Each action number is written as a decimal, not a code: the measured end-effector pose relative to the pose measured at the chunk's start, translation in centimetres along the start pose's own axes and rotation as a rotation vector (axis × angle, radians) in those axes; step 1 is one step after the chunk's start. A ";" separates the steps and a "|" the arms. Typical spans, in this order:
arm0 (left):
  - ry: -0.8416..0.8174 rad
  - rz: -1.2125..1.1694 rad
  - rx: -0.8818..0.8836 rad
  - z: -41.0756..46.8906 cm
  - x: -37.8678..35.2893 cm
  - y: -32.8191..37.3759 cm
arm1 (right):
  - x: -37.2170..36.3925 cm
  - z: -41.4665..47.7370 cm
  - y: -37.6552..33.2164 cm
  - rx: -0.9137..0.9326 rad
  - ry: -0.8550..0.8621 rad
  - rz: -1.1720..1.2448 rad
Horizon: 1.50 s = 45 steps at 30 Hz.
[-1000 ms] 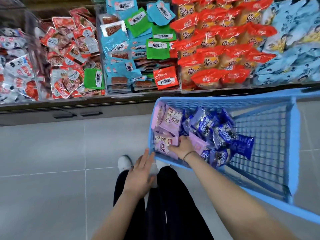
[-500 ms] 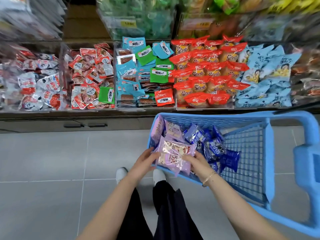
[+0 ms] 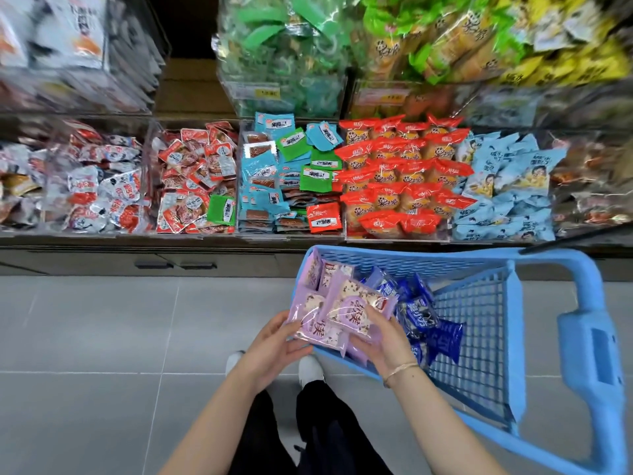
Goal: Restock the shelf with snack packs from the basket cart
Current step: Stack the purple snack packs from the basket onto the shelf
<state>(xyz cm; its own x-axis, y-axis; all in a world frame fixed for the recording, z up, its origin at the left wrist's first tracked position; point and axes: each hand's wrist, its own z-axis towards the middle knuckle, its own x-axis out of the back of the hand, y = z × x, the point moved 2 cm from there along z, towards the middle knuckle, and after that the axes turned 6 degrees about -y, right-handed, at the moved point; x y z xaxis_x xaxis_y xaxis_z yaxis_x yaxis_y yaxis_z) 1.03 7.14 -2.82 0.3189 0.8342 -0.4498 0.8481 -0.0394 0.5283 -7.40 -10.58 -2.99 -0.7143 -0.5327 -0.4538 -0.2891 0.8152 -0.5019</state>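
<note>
left grip (image 3: 274, 347), right grip (image 3: 383, 341) — holding lilac packs (image 3: 339, 313) | at cart (image 3: 548, 262) near edge | floor (image 3: 102, 337) leftward

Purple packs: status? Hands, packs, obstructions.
Left hand and right hand both hold purple packs. Packs over cart near corner, not yet on shelf. Path to shelf looks open.

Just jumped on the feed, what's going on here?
A person stands before the snack shelf beside a blue basket cart. The left hand and right hand hold a bundle of purple snack packs over the cart's near corner. In the cart lie dark blue snack packs. The bundle has not yet reached the shelf.
</note>
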 end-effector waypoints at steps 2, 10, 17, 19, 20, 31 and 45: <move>0.023 -0.059 -0.011 -0.1 0.2 -0.1 | 0.7 -0.2 -0.5 -0.015 0.034 -0.001; 0.019 -0.057 0.016 0.1 -0.5 -0.4 | 0.2 -0.3 -0.4 -0.189 -0.158 -0.225; -0.024 0.077 0.075 0.5 -1.0 1.1 | -1.0 0.3 0.4 -0.258 -0.184 -0.394; -0.102 0.017 0.120 0.2 -1.6 1.2 | -1.4 0.6 0.4 -0.234 -0.193 -0.393; -0.141 -0.056 0.155 0.0 -1.7 1.1 | -1.5 0.8 0.2 -0.219 -0.218 -0.368; -0.262 0.522 0.363 0.2 0.1 2.1 | -2.5 1.8 0.4 -0.170 -0.349 -0.498; 0.290 0.015 0.158 -2.4 9.1 -1.7 | 10.4 10.9 5.6 -0.435 0.421 -0.496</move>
<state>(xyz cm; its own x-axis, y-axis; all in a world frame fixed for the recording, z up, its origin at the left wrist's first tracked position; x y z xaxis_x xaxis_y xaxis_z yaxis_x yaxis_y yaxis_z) 1.48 16.15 -6.08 0.2170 0.9539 -0.2075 0.9066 -0.1182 0.4050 -9.48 -14.06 -18.59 -0.5929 -0.7978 0.1097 -0.7994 0.5666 -0.2000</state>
